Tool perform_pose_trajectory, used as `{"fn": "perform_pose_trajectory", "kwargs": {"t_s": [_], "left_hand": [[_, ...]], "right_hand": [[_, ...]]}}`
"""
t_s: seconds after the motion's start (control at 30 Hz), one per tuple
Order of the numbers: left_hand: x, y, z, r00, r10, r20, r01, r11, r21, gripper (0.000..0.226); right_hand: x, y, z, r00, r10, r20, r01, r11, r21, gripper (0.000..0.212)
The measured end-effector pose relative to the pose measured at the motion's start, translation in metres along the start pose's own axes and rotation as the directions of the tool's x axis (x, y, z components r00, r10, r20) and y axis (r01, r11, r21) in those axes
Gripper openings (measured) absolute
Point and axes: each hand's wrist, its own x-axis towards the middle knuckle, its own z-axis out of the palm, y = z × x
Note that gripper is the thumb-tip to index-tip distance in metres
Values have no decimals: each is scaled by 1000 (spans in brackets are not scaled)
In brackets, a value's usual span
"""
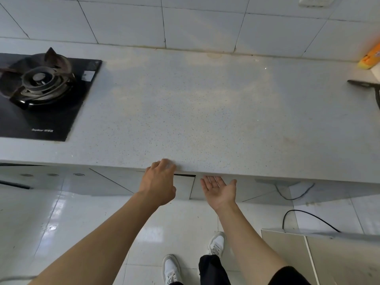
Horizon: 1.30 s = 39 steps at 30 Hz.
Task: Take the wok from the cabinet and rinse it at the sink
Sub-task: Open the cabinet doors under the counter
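Observation:
Neither a wok nor a sink is in view. My left hand [159, 183] is at the front edge of the speckled countertop [205, 112], its fingers curled over the lip above a grey cabinet door [183, 187]. A dark gap shows along that door's top edge. My right hand [219, 190] is palm up with fingers spread, its fingertips under the counter edge in front of the neighbouring cabinet door [253, 188]. Both hands hold nothing. The cabinet's inside is hidden.
A black gas hob with one burner [39, 83] sits at the counter's left. At the far right lie a yellow-orange object [370, 58] and a dark handle [364, 84]. A black cable [308, 217] runs over the glossy floor tiles. My white shoes [216, 243] stand below.

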Motion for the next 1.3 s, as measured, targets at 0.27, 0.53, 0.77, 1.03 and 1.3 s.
{"fn": "perform_pose_trajectory", "kwargs": {"t_s": [0.27, 0.53, 0.77, 1.03, 1.3], "left_hand": [[0, 1, -1, 1000, 5, 10, -5, 1000, 15, 51], [-1, 3, -3, 1000, 11, 27, -13, 998, 54, 46], [-3, 0, 2, 999, 46, 4, -46, 994, 95, 49], [-17, 0, 26, 989, 139, -42, -126, 968, 218, 75], [-45, 64, 45, 973, 231, -4, -224, 950, 217, 80]], "right_hand": [[-3, 7, -16, 1000, -28, 13, 29, 995, -100, 66], [-21, 8, -46, 997, -53, -57, 28, 925, -380, 39], [-41, 12, -72, 960, -225, -166, 68, 763, -643, 22], [-58, 15, -129, 861, -475, -181, 97, 503, -859, 19], [-110, -13, -191, 732, -675, 93, 250, 138, -958, 81]]}}
